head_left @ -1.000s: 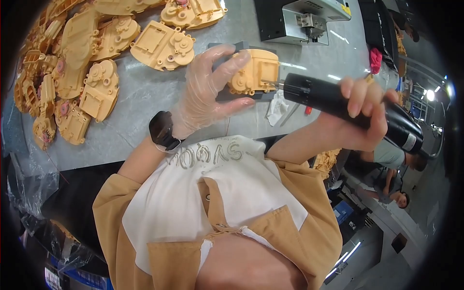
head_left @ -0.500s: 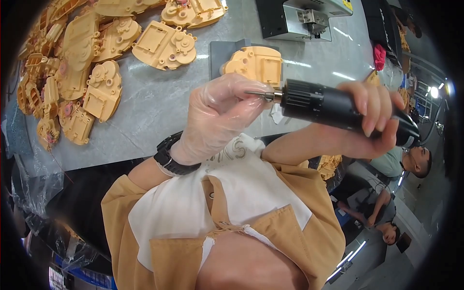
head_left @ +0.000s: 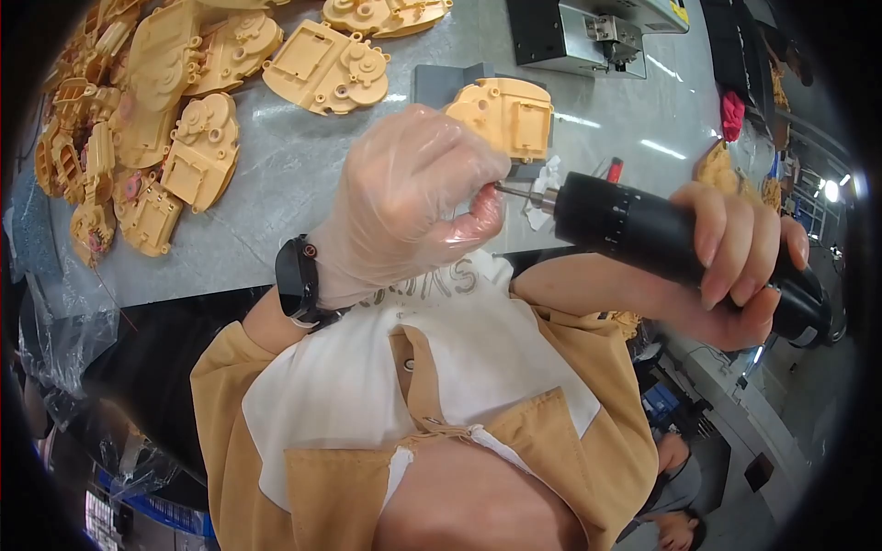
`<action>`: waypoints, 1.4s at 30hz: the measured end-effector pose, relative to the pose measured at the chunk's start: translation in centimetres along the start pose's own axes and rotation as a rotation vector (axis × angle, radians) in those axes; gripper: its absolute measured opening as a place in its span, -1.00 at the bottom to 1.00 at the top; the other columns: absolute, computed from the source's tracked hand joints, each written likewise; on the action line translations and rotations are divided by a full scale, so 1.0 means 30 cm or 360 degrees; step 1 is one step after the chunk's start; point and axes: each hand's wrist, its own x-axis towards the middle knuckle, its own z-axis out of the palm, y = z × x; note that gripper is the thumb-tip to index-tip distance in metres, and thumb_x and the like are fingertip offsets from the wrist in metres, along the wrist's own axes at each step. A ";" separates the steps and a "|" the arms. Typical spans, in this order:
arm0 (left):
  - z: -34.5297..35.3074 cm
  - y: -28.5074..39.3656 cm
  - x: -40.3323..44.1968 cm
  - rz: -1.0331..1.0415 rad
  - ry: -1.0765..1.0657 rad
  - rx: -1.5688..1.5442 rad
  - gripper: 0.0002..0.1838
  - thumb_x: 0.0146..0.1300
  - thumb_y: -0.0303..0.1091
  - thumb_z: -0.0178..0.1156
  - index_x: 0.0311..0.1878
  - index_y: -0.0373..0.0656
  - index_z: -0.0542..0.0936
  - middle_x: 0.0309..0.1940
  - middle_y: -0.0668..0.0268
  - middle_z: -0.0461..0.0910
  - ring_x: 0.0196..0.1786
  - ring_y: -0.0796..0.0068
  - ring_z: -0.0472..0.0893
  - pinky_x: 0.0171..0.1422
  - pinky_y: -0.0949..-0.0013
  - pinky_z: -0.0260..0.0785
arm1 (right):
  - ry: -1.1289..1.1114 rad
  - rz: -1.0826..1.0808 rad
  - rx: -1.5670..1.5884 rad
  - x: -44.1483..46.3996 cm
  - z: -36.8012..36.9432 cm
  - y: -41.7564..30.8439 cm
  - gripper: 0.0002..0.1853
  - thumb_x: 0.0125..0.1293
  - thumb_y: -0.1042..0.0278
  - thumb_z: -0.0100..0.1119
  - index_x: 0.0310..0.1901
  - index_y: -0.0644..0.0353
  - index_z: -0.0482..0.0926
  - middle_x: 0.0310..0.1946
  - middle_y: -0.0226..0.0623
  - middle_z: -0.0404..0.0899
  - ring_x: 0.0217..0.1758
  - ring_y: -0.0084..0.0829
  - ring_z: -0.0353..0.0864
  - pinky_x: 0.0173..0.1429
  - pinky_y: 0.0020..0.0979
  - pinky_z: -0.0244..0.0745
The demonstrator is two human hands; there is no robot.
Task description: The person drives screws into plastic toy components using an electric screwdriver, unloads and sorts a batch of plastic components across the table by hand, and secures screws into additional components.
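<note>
My right hand (head_left: 744, 262) is wrapped around a black electric screwdriver (head_left: 634, 216), held nearly level and pointing left. From its nose a thin metal bit (head_left: 524, 191) reaches to the fingertips of my left hand (head_left: 413, 188). That left hand wears a clear plastic glove, and its thumb and fingers are pinched together at the bit's tip. Whatever lies between them is hidden. Behind the hands, a yellow plastic housing (head_left: 505, 115) with round bosses and a rectangular recess rests on a grey fixture (head_left: 441, 84).
Many yellow housings (head_left: 165, 69) are heaped at the left of the grey table (head_left: 276, 156). A metal and black machine (head_left: 588, 41) stands at the back. Crumpled white paper (head_left: 542, 184) and a red-handled item (head_left: 615, 170) lie behind the screwdriver. Another person (head_left: 675, 528) is at lower right.
The screwdriver has moved right and slightly down, and its bit now points at the left fingertips instead of lying across them. My left fingers have curled in more tightly. The view has shifted slightly.
</note>
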 end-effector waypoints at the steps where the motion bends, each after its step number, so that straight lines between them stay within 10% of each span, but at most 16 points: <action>1: -0.003 -0.004 -0.002 -0.0003 0.0002 0.0002 -0.74 -0.34 -0.65 0.17 -0.46 -0.16 0.52 -0.52 0.35 0.51 -0.45 0.40 0.50 -0.37 0.45 0.32 | -0.0040 0.0021 -0.0052 0.002 0.001 0.000 -0.73 0.02 0.42 0.07 -0.20 0.18 0.36 -0.57 -0.53 0.38 -0.60 -0.65 0.38 -0.29 -0.53 0.26; 42: -0.029 0.018 0.005 -0.0103 -0.0314 0.0309 -0.78 -0.30 -0.54 0.20 -0.47 -0.09 0.47 -0.53 0.38 0.44 -0.41 0.35 0.46 -0.34 0.36 0.27 | -0.0590 0.0353 -0.0438 0.044 0.014 0.003 -0.62 0.07 0.42 0.00 -0.02 0.23 0.31 -0.51 -0.45 0.35 -0.54 -0.59 0.36 -0.30 -0.47 0.21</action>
